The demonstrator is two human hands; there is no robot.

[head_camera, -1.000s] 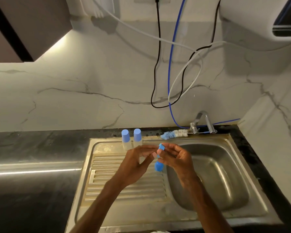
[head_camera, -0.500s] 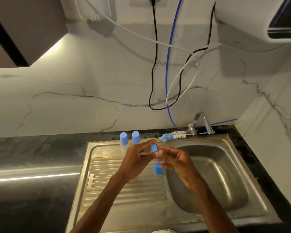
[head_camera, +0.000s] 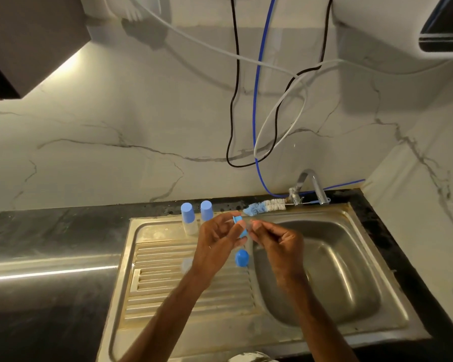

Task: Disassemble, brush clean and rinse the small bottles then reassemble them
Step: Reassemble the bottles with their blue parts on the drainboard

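Left hand (head_camera: 217, 241) pinches small blue plastic piece (head_camera: 239, 226) near steel sink (head_camera: 332, 209) back edge — right hand (head_camera: 279, 241) fingertips bunched beside it, hold unclear.

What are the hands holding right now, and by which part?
The left hand pinches a small blue bottle part by its sides, between thumb and fingertips. Whether the right hand, fingertips curled beside it, pinches anything cannot be told.
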